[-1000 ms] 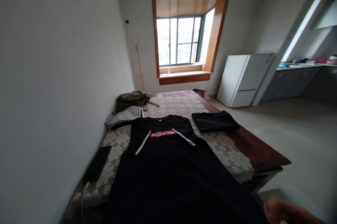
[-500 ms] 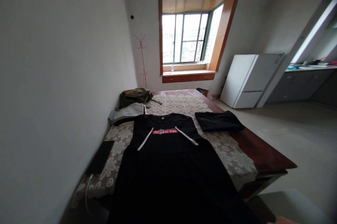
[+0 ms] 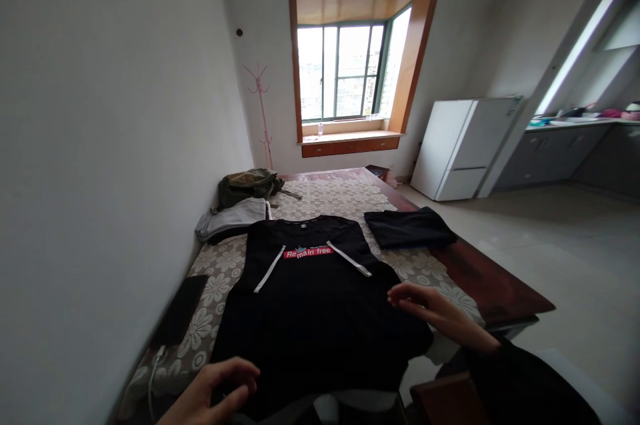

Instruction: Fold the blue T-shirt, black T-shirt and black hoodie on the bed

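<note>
A black T-shirt [image 3: 315,305] with a red "Remain free" patch and two white stripes lies flat on the flower-patterned bed cover [image 3: 220,278]. My left hand [image 3: 215,392] rests at the shirt's near left hem, fingers curled onto the cloth. My right hand [image 3: 433,312] lies on the shirt's right edge, fingers stretched toward the left. Whether either hand pinches the fabric is unclear.
A folded black garment [image 3: 407,228] sits to the right on the bed. A grey garment [image 3: 233,220] and an olive bag [image 3: 247,185] lie behind. A dark phone [image 3: 180,308] with a white cable lies by the left wall. A white fridge [image 3: 463,145] stands on the floor at right.
Both hands have come into view and landed on the shirt's near edges. The shirt's lower part now ends closer to the patch, showing white bedding below it.
</note>
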### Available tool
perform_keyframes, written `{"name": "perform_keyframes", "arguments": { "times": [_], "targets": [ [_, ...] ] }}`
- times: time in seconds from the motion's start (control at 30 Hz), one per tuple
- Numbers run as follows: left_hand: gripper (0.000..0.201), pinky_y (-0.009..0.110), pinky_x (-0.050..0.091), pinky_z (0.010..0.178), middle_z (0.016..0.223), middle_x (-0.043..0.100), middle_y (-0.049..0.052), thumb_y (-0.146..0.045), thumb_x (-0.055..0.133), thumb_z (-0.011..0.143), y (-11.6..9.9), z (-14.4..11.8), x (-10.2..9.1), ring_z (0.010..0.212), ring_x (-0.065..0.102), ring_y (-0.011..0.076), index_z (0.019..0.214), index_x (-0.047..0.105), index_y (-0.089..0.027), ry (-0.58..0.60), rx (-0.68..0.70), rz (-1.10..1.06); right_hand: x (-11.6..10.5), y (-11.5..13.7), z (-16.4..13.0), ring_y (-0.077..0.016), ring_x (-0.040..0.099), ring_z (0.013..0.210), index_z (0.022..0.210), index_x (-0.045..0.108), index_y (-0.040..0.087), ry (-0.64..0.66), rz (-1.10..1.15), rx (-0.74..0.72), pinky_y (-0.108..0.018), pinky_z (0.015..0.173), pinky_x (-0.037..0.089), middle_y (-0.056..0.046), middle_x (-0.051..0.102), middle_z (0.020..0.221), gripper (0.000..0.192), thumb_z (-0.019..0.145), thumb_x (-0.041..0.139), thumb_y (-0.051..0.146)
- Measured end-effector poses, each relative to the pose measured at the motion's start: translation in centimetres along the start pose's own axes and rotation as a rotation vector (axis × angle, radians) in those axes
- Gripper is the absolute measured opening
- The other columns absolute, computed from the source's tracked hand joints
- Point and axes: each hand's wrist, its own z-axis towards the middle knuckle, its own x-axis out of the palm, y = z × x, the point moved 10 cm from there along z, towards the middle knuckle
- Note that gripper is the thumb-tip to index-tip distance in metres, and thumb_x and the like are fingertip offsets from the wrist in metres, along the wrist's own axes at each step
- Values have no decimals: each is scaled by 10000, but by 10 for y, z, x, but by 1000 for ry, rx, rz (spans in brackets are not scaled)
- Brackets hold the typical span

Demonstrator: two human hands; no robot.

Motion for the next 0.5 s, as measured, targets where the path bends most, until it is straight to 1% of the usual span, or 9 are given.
{"name": "perform_keyframes", "arguments": {
  "times": [0.07, 0.13, 0.2, 0.27, 0.3, 0.37, 0.43, 0.5],
  "targets": [
    [369, 382, 542, 1047, 1139, 787, 46, -553, 650, 902, -16, 30, -11, 1124, 707, 283, 1148, 785, -313, -100, 51, 82, -14, 1, 31, -308, 672, 1176, 1180, 739, 258, -153, -207, -84, -479, 1080, 513, -106, 743, 1228, 349, 957, 598, 486],
    [368, 415, 514, 1101, 1209, 767, 58, -511, 619, 912, -24, 57, -23, 1182, 686, 291, 1161, 779, -292, -226, 107, 181, -21, -9, 50, -309, 616, 1274, 1282, 694, 265, -279, -416, -131, -514, 1172, 432, -100, 689, 1337, 382, 929, 591, 370],
    [394, 469, 459, 1170, 1307, 723, 80, -456, 586, 909, -21, 75, -39, 1275, 640, 306, 1208, 758, -265, -394, 152, 283, -22, -27, 58, -308, 597, 1296, 1312, 680, 270, -356, -563, -122, -526, 1178, 424, -98, 668, 1357, 418, 911, 564, 291],
    [447, 511, 403, 1218, 1402, 666, 102, -407, 548, 905, -8, 84, -49, 1371, 574, 311, 1282, 715, -234, -529, 173, 367, -21, -47, 58, -302, 622, 1244, 1250, 714, 287, -384, -636, -90, -515, 1132, 470, -88, 693, 1289, 376, 925, 526, 260],
    [467, 524, 389, 1228, 1431, 646, 110, -391, 527, 908, 1, 87, -52, 1395, 554, 310, 1310, 694, -221, -567, 174, 396, -20, -54, 57, -296, 637, 1207, 1209, 732, 296, -386, -654, -80, -505, 1108, 491, -82, 708, 1244, 354, 937, 509, 255],
    [478, 532, 395, 1225, 1437, 644, 111, -382, 491, 923, 17, 91, -54, 1390, 561, 302, 1333, 671, -216, -590, 170, 431, -20, -62, 54, -286, 658, 1151, 1159, 749, 307, -378, -678, -78, -480, 1071, 516, -71, 724, 1177, 335, 955, 488, 256],
    [460, 526, 413, 1214, 1407, 668, 98, -388, 460, 942, 28, 94, -54, 1357, 589, 294, 1316, 677, -230, -586, 163, 448, -22, -61, 53, -283, 660, 1150, 1148, 747, 303, -366, -699, -92, -461, 1056, 522, -70, 721, 1192, 325, 957, 488, 260],
    [446, 523, 413, 1215, 1404, 671, 85, -386, 444, 950, 33, 95, -57, 1356, 589, 292, 1296, 688, -247, -591, 159, 466, -24, -58, 54, -284, 655, 1169, 1133, 738, 292, -337, -712, -106, -452, 1059, 516, -71, 714, 1236, 302, 941, 507, 260]
  ]
}}
